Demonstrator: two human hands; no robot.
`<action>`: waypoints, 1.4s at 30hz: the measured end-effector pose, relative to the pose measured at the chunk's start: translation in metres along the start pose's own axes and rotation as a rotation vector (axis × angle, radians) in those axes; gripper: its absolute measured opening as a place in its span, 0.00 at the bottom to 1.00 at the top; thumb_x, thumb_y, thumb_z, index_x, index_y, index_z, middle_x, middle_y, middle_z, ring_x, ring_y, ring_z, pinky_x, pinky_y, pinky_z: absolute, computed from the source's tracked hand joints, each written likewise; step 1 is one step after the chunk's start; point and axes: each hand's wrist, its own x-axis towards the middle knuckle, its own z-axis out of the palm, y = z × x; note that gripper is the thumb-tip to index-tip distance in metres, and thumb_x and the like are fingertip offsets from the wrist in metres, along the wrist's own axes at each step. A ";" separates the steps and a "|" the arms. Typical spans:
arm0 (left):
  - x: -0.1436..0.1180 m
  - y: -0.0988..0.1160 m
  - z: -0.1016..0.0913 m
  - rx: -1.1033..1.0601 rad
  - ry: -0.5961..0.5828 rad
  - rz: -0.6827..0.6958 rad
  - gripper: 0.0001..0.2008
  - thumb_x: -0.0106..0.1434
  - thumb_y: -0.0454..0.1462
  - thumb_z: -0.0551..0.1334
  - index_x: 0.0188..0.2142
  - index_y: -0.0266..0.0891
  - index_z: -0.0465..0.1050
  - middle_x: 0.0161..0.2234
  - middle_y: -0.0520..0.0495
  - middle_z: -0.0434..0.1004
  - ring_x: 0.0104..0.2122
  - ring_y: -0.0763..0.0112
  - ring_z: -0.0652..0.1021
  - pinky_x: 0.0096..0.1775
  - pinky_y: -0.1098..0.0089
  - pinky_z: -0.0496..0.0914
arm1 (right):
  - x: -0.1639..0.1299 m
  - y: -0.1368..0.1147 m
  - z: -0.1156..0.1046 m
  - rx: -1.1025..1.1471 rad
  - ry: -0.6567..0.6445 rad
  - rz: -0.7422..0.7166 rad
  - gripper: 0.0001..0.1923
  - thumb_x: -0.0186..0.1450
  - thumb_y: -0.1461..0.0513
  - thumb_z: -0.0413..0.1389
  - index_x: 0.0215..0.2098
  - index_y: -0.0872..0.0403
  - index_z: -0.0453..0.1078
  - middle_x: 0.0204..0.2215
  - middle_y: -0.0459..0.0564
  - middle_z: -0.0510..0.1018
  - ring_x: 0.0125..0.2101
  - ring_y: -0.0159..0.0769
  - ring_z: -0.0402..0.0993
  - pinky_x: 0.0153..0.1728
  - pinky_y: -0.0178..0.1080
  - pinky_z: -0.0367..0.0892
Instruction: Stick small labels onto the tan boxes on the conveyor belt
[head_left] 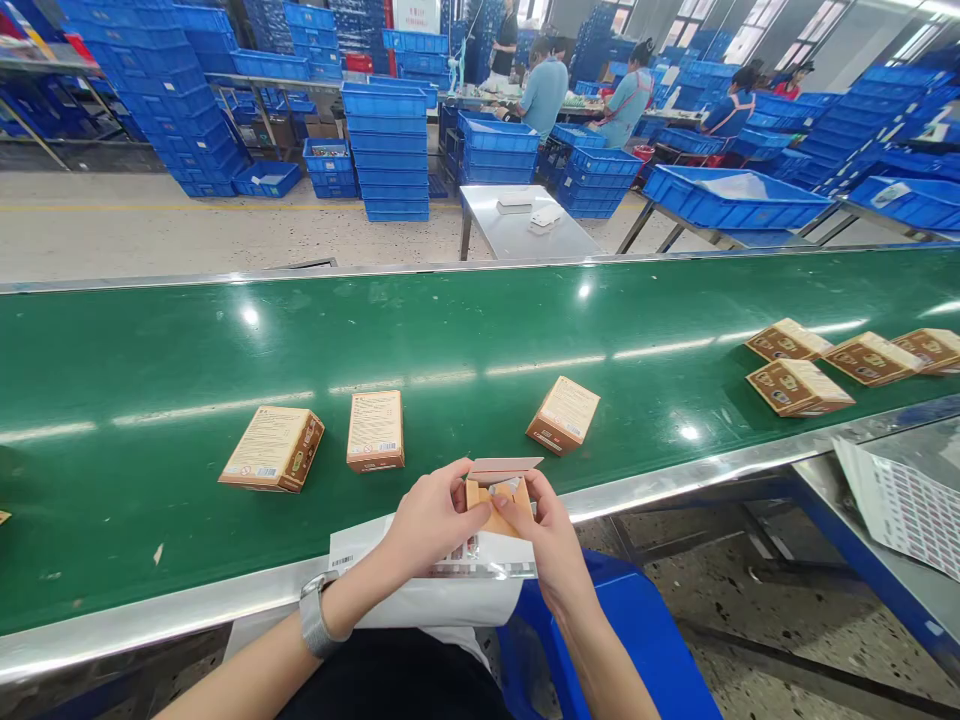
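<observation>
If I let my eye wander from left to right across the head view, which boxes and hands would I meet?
Angled carton → straighter carton → left hand → held box → right hand → cluster of four cartons.

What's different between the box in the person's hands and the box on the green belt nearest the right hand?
The held box is open, with a flap raised; the belt box looks closed.
The held box is gripped by the left hand and right hand; the belt box lies untouched on the green belt.
The held box shows plain tan surfaces; the belt box shows a printed panel.
Both look like small cardboard boxes.
</observation>
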 end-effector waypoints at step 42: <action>-0.031 -0.046 -0.065 0.123 -0.203 0.236 0.31 0.49 0.43 0.72 0.51 0.46 0.64 0.31 0.60 0.66 0.20 0.79 0.63 0.25 0.75 0.57 | 0.005 -0.017 0.010 -0.372 -0.278 -0.110 0.19 0.63 0.47 0.60 0.42 0.52 0.76 0.41 0.52 0.83 0.44 0.45 0.77 0.47 0.46 0.70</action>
